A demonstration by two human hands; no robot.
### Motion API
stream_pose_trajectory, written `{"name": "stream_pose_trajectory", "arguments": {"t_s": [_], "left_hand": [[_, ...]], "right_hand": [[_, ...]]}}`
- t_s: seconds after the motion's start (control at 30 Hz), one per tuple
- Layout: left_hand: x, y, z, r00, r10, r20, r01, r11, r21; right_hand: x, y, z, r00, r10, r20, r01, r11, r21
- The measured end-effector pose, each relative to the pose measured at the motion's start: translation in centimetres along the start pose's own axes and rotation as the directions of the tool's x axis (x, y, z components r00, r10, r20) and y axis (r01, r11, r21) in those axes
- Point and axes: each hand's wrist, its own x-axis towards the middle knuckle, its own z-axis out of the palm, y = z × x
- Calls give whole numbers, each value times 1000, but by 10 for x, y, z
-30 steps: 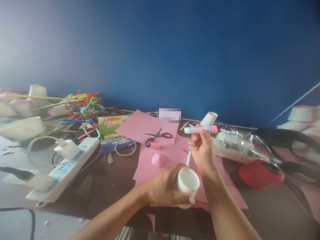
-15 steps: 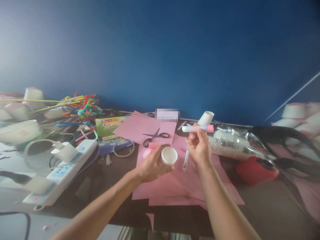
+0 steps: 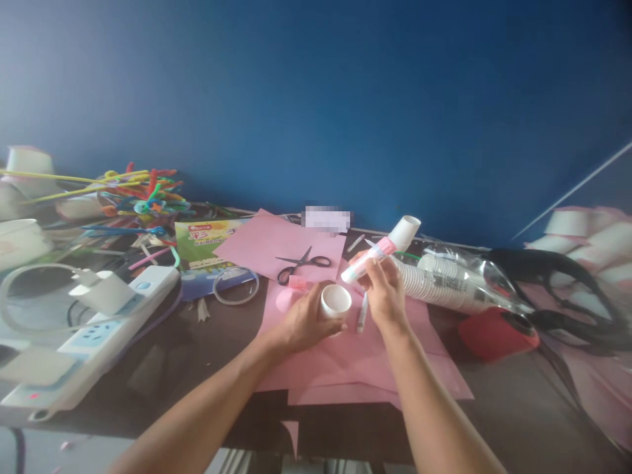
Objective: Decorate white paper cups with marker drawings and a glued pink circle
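cup [image 3: 336, 301], white, mouth upward, sits just below the middle of the view, toward 5 o'clock, over spread pink paper [image 3: 345, 375]. the left hand [image 3: 307, 319] is curled round it from its 9 o'clock side, thumb along the near side; the far fingertips are partly hidden.

the right hand [image 3: 386, 289], at the cup's 3 o'clock, pinches a white-and-pink stick [image 3: 368, 259] between thumb and fingers. the stick is tilted, white end toward 8 o'clock, pink end toward 2, and in view it is clear of the cup's rim. just past the pink end is a tilted spare cup [image 3: 405, 230]; whether those two touch is hard to tell.

with the held cup as the centre of the dial, a slim white pen [image 3: 363, 313] lies on the paper between 3 and 4 o'clock, between the hands. black-handled scissors [image 3: 302, 263] lie at 10, blades apart, a small pink piece [image 3: 297, 282] just beside one handle; a rounded pink piece [image 3: 284, 300] is at 9, partly covered by the left hand. farther out, a bagged cup stack [image 3: 434, 283] lies at 3, a power strip [image 3: 93, 336] at 9, and colourful pipe cleaners [image 3: 151, 191] at 10.
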Motion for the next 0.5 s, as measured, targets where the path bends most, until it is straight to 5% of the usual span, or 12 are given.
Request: {"name": "stream_pose_trajectory", "arguments": {"t_s": [0.27, 0.5], "left_hand": [[1, 7, 2, 993, -117, -8, 117, 992, 37], [-1, 4, 2, 995, -102, -3, 102, 995, 15]], "right_hand": [[-8, -7, 6, 990, -97, 99, 125, 931, -341], [-12, -4, 9, 990, -71, 122, 111, 924, -365]]}}
